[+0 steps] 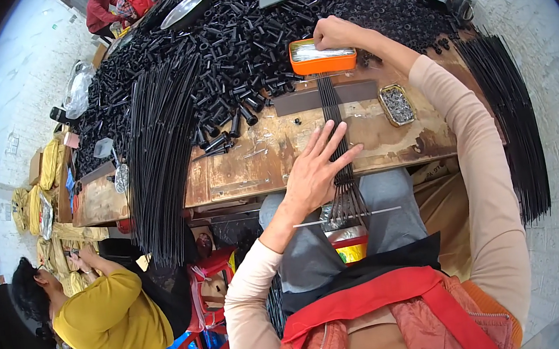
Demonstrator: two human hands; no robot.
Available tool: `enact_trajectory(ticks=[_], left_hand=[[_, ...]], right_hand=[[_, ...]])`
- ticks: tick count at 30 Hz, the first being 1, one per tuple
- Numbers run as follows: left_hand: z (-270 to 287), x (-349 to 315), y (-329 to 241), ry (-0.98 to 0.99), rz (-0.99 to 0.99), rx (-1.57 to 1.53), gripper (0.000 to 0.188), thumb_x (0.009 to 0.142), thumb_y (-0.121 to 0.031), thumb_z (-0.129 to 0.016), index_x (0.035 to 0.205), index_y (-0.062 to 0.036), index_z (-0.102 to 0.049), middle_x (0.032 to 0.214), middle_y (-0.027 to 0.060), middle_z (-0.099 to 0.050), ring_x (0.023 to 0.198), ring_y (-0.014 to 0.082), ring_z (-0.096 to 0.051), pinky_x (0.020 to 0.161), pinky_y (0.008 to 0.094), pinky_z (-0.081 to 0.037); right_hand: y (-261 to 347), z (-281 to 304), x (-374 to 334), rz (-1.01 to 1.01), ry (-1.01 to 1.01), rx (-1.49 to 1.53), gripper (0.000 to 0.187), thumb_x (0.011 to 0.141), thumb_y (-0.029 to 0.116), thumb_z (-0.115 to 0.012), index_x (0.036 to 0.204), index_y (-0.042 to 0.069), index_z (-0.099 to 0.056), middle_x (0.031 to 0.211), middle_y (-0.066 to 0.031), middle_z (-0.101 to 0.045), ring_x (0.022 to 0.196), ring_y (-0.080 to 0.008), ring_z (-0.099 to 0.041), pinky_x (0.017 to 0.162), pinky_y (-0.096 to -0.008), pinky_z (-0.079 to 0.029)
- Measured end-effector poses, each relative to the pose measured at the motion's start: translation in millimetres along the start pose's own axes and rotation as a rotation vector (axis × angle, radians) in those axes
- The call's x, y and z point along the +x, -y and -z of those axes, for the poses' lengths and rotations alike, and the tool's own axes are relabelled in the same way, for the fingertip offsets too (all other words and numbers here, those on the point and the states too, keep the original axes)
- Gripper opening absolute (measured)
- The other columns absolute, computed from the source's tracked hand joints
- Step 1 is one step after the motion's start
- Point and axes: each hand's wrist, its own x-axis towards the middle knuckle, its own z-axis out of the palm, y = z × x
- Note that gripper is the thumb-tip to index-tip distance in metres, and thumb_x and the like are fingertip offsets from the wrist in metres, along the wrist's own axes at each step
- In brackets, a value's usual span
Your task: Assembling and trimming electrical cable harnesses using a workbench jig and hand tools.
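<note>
Left hand (320,166) is lying splayed across rods (331,103) running twelve-to-six; right hand (338,33), hold unclear, is poising at twelve-o'clock box (324,65).

R fingers (322,30) partly hidden @ orange box (324,65); bkgd ppl (139,4) cut off.

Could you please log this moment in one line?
left hand: spread over thin black rods; right hand: curled at orange rectangular box of pale sticks; beyond: black tubes
</note>
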Motion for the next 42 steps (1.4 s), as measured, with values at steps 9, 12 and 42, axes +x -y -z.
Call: enact_trajectory(ticks=[9, 12, 42], left_hand=[[2, -21, -4, 0.010, -0.015, -0.004, 0.088, 0.053, 0.001, -0.065, 0.136, -0.0251, -0.053, 0.151, 0.0094, -0.037, 0.140, 0.0315, -0.034, 0.117, 0.0441, -0.028], [-4, -21, -4, -0.034, -0.003, -0.023, 0.087, 0.053, 0.002, -0.064, 0.135, -0.0263, -0.054, 0.151, 0.0084, -0.038, 0.139, 0.0307, -0.036, 0.116, 0.0438, -0.029], [-7, -19, -6, 0.003, 0.040, -0.011, 0.088, 0.054, 0.003, -0.064, 0.136, -0.0293, -0.054, 0.152, 0.0065, -0.038, 0.140, 0.0301, -0.035, 0.117, 0.0443, -0.028]], right_hand=[[43, -9, -101, 0.311, -0.231, -0.154, 0.025, 0.082, 0.004, -0.059, 0.106, 0.003, -0.066, 0.089, -0.0154, -0.064, 0.084, -0.0356, -0.064, 0.073, -0.0428, -0.051], [34, -18, -121, 0.314, -0.211, -0.126, 0.027, 0.081, 0.001, -0.059, 0.107, 0.004, -0.067, 0.089, -0.0149, -0.064, 0.085, -0.0345, -0.064, 0.072, -0.0415, -0.051], [29, -10, -135, 0.342, -0.171, -0.100, 0.030, 0.081, 0.001, -0.060, 0.110, 0.003, -0.065, 0.084, -0.0132, -0.060, 0.081, -0.0318, -0.062, 0.073, -0.0415, -0.051]])
